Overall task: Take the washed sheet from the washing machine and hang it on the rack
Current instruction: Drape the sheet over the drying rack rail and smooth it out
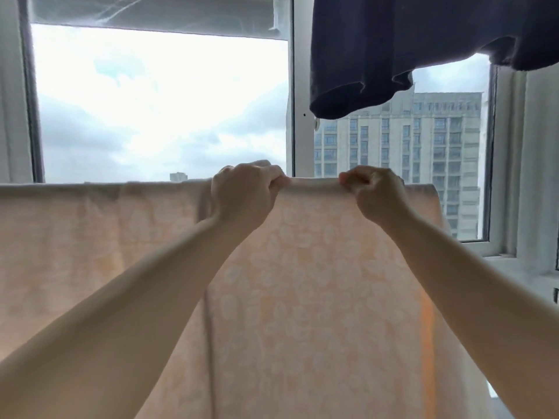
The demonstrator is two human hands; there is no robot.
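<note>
Left hand [242, 192] and right hand [378, 192] raised, fingers curled tight, pinching the top fold of the peach patterned sheet [302, 297], draped along its upper edge before the window [293, 86], below dark hanging laundry [378, 40].

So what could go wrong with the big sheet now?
The sheet looks bunched near the left hand, so it might dry slowly there. Both the left hand and the right hand pinch its top edge; a hard tug could pull it off. The dark shirt hangs just above, and they might touch.
</note>
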